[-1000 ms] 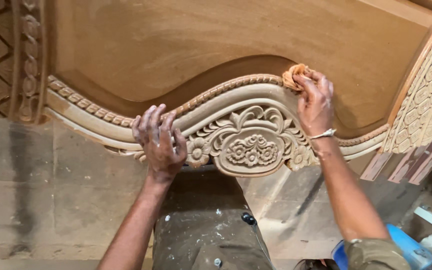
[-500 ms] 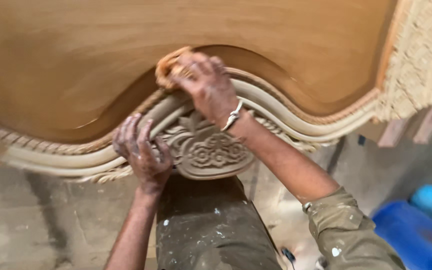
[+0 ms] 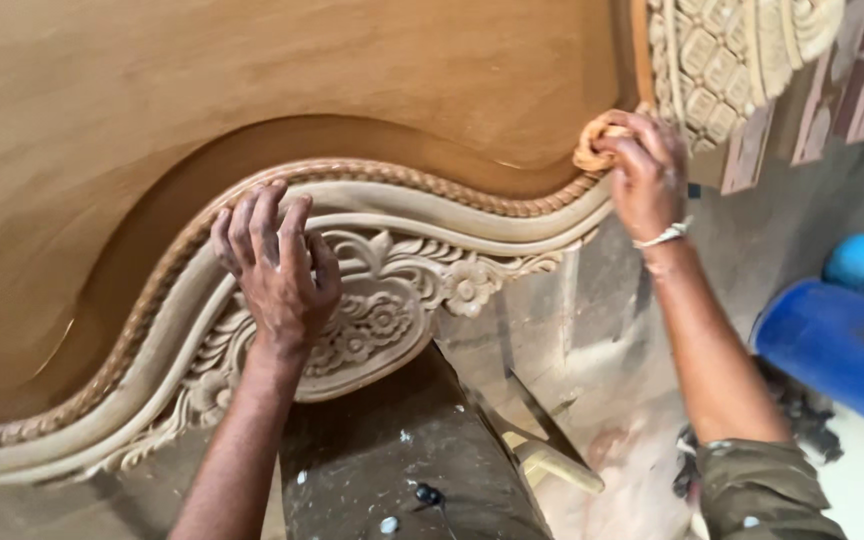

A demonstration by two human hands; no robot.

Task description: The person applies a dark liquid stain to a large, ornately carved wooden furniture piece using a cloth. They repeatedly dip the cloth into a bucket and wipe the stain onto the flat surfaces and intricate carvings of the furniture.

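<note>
1. The orange-stained cloth pad (image 3: 595,142) is bunched up at the right end of the rope-carved moulding (image 3: 422,182), pressed against the wood where the curved border meets the flat stained panel (image 3: 282,70).
2. Your right hand (image 3: 644,175) grips that pad; the fingers are curled together around it, pinching it against the moulding. A pale bangle (image 3: 664,236) sits on that wrist.
3. Your left hand (image 3: 277,265) lies flat on the pale, unstained carved border (image 3: 402,290), fingers slightly spread and pointing up, tips touching the smooth ridge just below the rope carving. It holds nothing.
4. Just right of your left hand are the carved flowers and scrolls of the central crest (image 3: 372,325).
5. Beneath the crest stands a dark, paint-flecked support (image 3: 402,470).
6. At upper right, a paler carved lattice piece (image 3: 722,60) is near your right hand.
7. A blue drum (image 3: 842,345) lies well apart at the right edge.
</note>
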